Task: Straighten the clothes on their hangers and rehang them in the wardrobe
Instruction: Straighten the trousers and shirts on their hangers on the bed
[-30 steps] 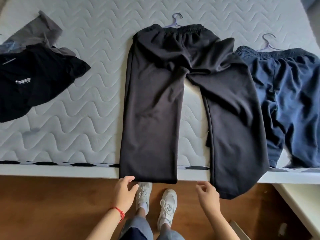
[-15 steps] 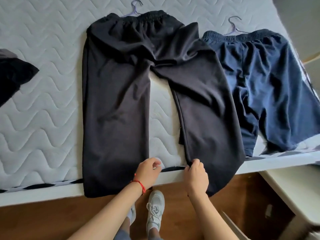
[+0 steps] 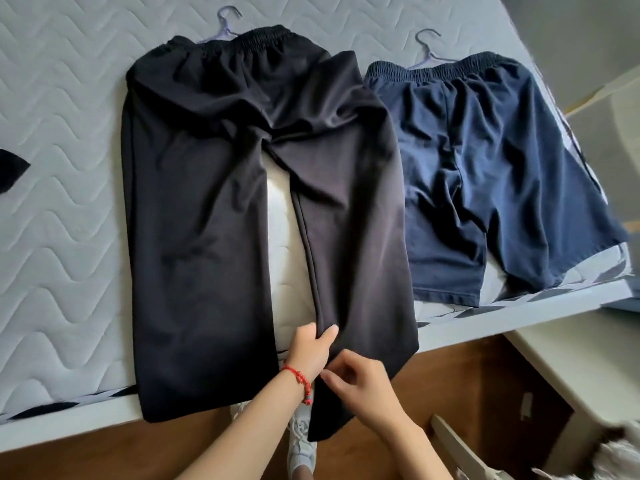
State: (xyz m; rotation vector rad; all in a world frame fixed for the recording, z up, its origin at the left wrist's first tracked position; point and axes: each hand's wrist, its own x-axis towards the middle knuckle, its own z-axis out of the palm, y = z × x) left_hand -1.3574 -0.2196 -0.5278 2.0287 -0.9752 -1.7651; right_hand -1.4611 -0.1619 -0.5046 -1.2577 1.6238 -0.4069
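Black, smooth long trousers (image 3: 207, 209) were laid flat on the grey quilted mattress (image 3: 62, 140), the waistband still on a thin lilac wire hanger (image 3: 227, 24), and the leg ends were hung over the bed edge. Just beside them, dark navy shorts (image 3: 485, 174) were laid on a similar hanger (image 3: 427, 46). The inner seam of the right trouser leg was pinched by the left hand (image 3: 310, 348); the right hand (image 3: 367, 386) was curled at the same cloth lower down, but a real grip could not be told. The straightening step seemed to be in hand. Next, the leg should probably be pulled straight, before anything is carried to the wardrobe.
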